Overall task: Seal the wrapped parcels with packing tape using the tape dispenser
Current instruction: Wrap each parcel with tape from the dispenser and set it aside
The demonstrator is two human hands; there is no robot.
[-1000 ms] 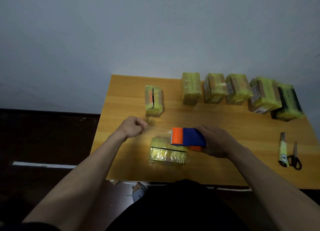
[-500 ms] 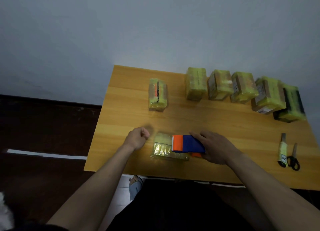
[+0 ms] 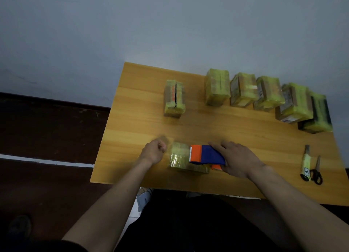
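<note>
Gripped in the right hand (image 3: 238, 162), the orange-and-blue plastic tape dispenser (image 3: 206, 155) sits on the yellow-wrapped parcel (image 3: 180, 157) near the wooden table (image 3: 236, 130)'s front edge; the left hand (image 3: 154, 153), curled, seemingly pinches the tape end. Next: draw tape across, press down. Grey wall behind.

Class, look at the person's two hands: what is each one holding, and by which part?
The right hand grips the tape dispenser by its rear end. The left hand is curled; whether it pinches the tape end cannot be told.
</note>
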